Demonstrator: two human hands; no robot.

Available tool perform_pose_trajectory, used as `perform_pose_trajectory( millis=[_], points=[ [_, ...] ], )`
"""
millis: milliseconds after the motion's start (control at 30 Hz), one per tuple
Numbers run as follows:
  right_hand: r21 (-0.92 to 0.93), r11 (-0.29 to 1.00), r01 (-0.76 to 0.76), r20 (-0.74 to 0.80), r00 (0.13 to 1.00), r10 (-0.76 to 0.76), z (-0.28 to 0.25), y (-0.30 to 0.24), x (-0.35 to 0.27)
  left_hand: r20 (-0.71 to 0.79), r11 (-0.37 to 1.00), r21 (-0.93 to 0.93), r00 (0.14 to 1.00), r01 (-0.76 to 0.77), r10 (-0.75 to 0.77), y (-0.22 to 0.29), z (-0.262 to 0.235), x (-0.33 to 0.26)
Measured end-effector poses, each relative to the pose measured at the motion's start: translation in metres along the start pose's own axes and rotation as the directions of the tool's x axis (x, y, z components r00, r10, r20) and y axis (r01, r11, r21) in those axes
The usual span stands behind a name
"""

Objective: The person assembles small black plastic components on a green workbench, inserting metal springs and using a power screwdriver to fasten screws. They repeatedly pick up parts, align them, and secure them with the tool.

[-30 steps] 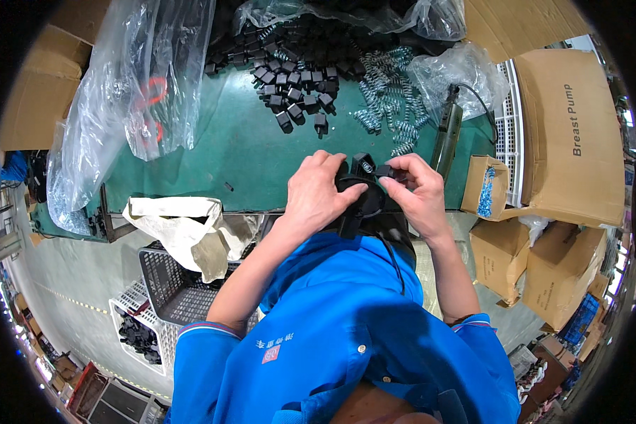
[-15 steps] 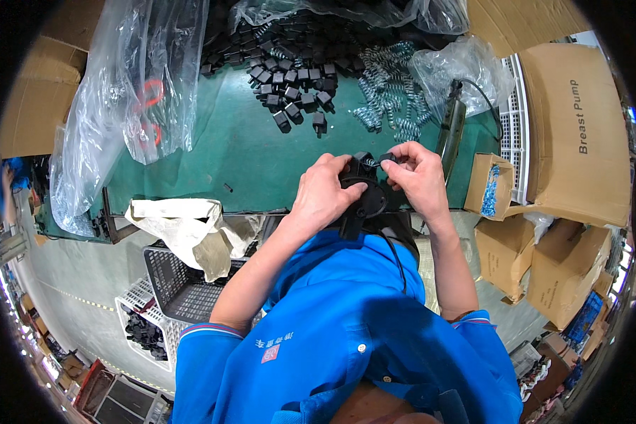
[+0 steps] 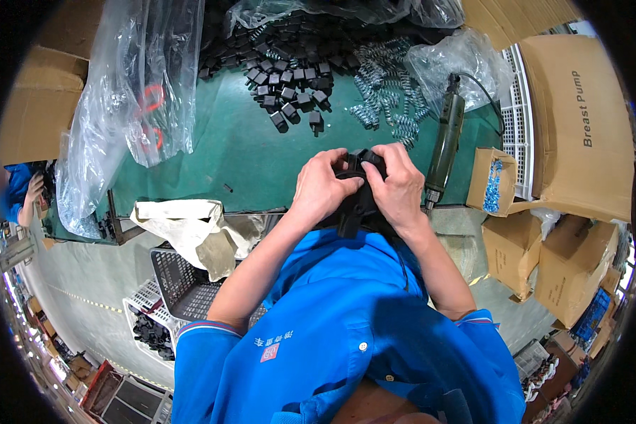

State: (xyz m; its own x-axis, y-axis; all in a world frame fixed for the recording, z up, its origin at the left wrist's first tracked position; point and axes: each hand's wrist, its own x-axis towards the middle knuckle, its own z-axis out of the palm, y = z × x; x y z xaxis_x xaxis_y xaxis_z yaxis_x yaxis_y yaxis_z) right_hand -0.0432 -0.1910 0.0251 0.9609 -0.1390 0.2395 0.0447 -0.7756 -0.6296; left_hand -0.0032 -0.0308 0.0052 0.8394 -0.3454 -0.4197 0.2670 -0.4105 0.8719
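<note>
Both hands meet at the centre of the view, over the near edge of a green work table (image 3: 219, 152). The left hand (image 3: 323, 187) curls around a black plastic part (image 3: 357, 194), its fingers bent over the top of the piece and its thumb pressed against the side. The right hand (image 3: 401, 187) closes on the same part from the other side, fingertips pinching its upper edge. The two hands touch each other over it. Most of the part is hidden beneath the fingers, so its exact shape cannot be made out; a lower section hangs down between the wrists, just above the blue shirt (image 3: 346, 325).

At twelve o'clock from the hands lies a heap of small black blocks (image 3: 290, 85) on the table. At one o'clock, a tangle of metal springs (image 3: 389, 99) lies beside that heap. At two to three o'clock, a dark green electric screwdriver (image 3: 445, 145) stands nearly upright near the right hand, its cable running up. At three o'clock, beyond it, sits a small open carton (image 3: 491, 180) with blue pieces inside. At ten o'clock a clear plastic bag (image 3: 131, 92) droops over the table's left end. At eight o'clock a black mesh basket (image 3: 184, 283) sits below the table edge.
</note>
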Motion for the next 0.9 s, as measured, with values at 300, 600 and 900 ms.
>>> perform_pose_trajectory(
  millis=[300,600,900],
  points=[
    [0.629,0.711,-0.314,0.102,0.94,0.325,-0.011,-0.01,-0.01,0.481,0.415,-0.792,0.876,0.448,-0.026,0.005,-0.021,-0.022],
    [0.494,0.87,-0.009,-0.075,0.996,0.053,-0.027,-0.023,-0.019,0.259,0.49,-0.835,0.964,0.251,-0.052,0.011,0.007,-0.062],
    [0.623,0.776,-0.097,0.052,0.995,0.083,-0.035,-0.02,-0.029,0.442,0.427,-0.81,0.897,0.402,-0.006,-0.003,-0.008,-0.053]
  ],
)
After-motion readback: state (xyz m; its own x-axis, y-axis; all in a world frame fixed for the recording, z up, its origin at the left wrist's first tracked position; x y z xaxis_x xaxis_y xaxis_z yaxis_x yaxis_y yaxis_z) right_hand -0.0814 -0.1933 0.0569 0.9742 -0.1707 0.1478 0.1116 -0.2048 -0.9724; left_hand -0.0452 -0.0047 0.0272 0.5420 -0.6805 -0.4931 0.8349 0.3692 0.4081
